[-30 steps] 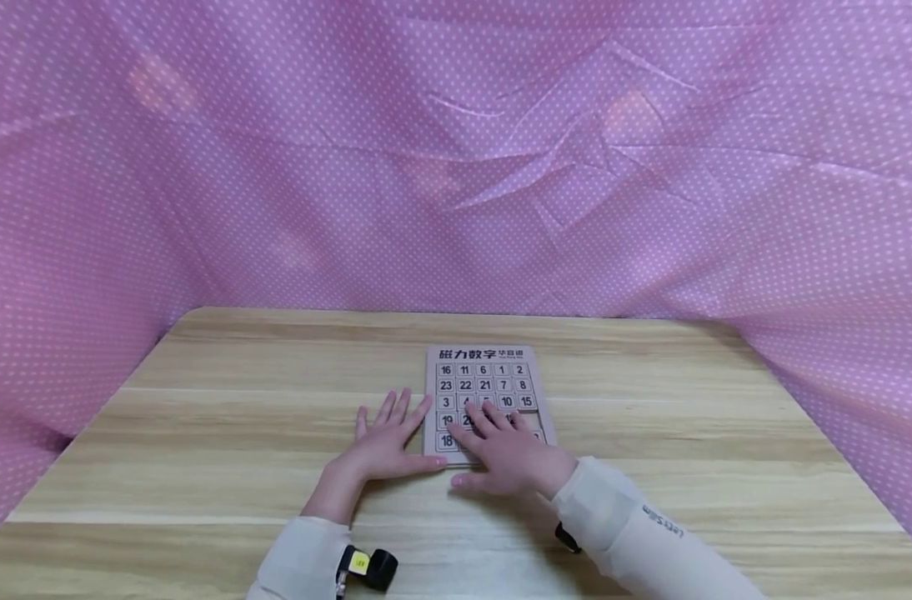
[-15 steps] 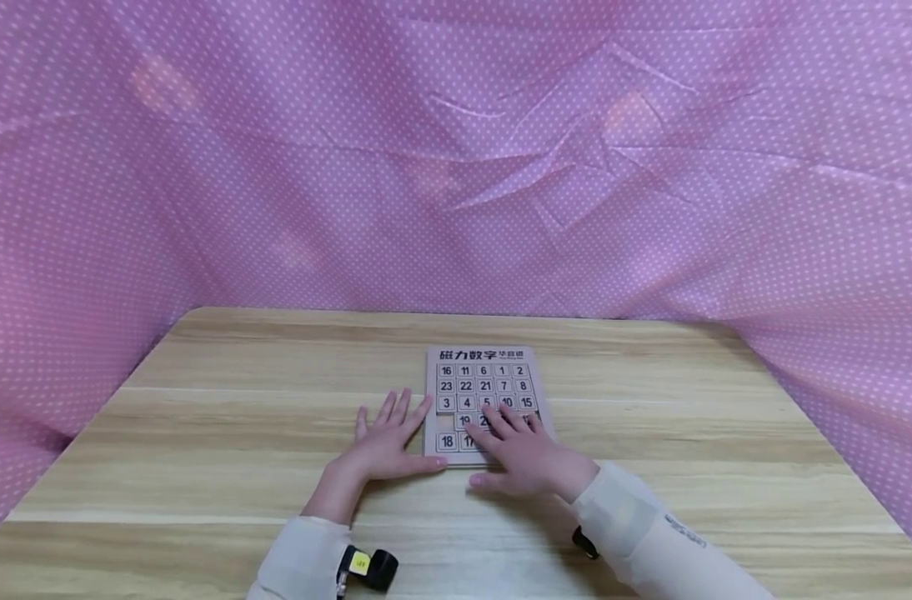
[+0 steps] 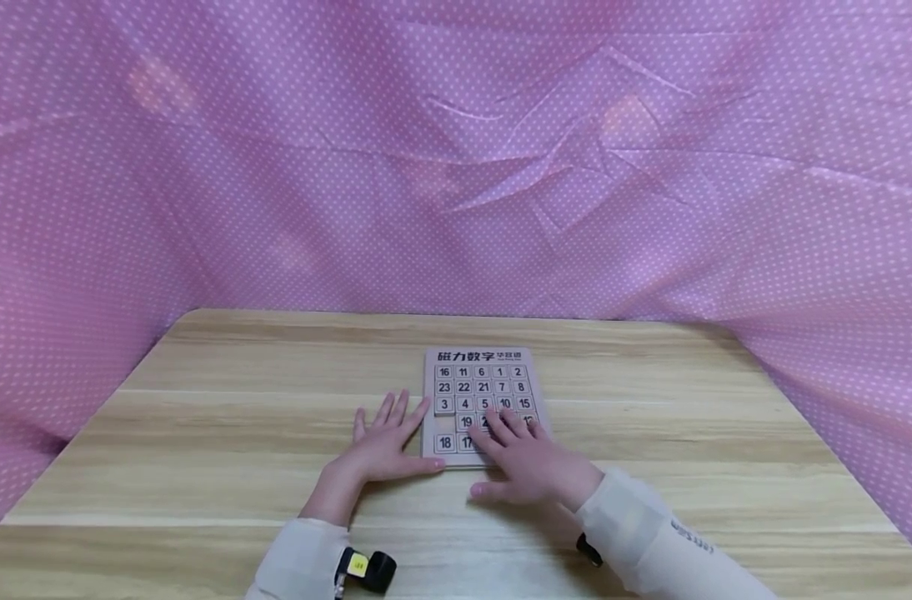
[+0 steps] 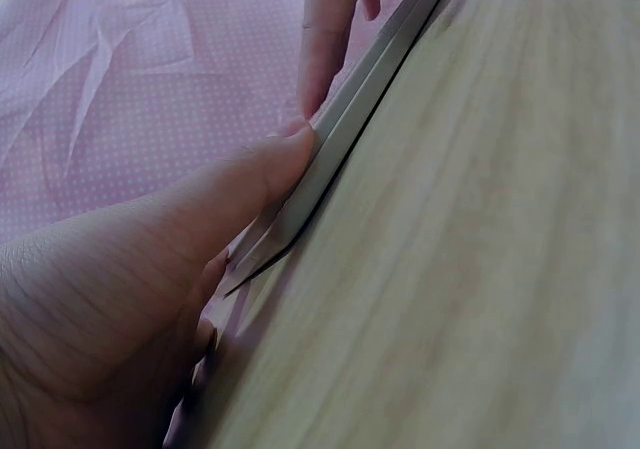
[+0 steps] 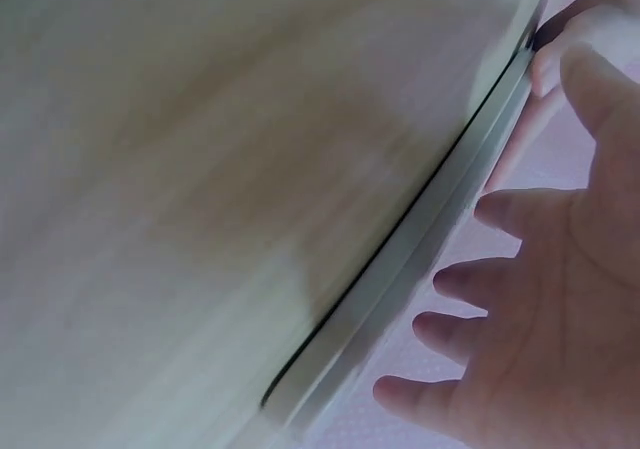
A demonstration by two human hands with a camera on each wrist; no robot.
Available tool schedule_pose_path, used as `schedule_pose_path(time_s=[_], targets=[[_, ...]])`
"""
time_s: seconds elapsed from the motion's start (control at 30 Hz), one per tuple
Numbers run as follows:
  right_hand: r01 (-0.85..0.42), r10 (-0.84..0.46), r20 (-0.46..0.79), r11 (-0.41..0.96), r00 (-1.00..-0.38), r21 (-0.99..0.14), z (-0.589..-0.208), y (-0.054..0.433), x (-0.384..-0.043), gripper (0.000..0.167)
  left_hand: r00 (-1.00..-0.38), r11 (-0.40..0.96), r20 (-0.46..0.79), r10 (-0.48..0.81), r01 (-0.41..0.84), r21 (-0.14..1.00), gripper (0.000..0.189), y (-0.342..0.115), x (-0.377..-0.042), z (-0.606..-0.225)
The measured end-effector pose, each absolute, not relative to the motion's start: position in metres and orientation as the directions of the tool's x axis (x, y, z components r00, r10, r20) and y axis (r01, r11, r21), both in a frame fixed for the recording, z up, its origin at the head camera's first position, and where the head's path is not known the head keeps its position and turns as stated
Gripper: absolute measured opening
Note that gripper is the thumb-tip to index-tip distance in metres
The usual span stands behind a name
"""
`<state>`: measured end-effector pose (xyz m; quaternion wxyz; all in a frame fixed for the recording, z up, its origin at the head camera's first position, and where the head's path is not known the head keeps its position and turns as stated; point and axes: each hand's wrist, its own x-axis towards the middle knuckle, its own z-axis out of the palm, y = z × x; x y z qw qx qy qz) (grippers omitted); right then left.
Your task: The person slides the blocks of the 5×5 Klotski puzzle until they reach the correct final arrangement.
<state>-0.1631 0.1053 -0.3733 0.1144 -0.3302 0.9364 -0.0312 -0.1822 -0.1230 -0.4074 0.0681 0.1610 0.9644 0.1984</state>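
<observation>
A pale number sliding puzzle (image 3: 477, 356) lies flat on the table, printed with dark characters along its top. Its square tiles carry numbers, and a vacant slot (image 3: 444, 423) shows at the left end of the fourth row. My left hand (image 3: 381, 450) is spread at the puzzle's left side, the thumb on its lower left corner and the index fingertip at its left edge. Over the lower right tiles is my right hand (image 3: 534, 467), fingers spread and fairly straight, covering several numbers. In the right wrist view its fingertips (image 5: 450, 339) reach over the puzzle's edge (image 5: 400, 269).
The wooden table (image 3: 238, 358) extends around the puzzle on all sides. A pink dotted cloth (image 3: 456, 167) hangs behind it and along both sides. Each wrist wears a small black camera (image 3: 381, 571), over pale sleeves.
My right hand has moved to the right across the puzzle. The fourth row's tiles have slid right, so its gap is now at the left end instead of the right. My left hand stays put.
</observation>
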Motion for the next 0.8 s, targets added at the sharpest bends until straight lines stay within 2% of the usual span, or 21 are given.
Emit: schedule_pose_path(time_s=[0.27, 0.8], targets=[[-0.691, -0.697, -0.175, 0.716, -0.696, -0.101, -0.375, 0.092, -0.154, 0.075, -0.938, 0.868, -0.055, 0.343, 0.294, 0.401, 0.093, -0.124, -0.182, -0.407], [-0.640, -0.647, -0.184, 0.762, -0.740, -0.105, -0.375, 0.086, -0.168, 0.070, -0.936, 0.868, -0.072, 0.344, 0.288, 0.405, 0.091, -0.123, -0.182, -0.404]])
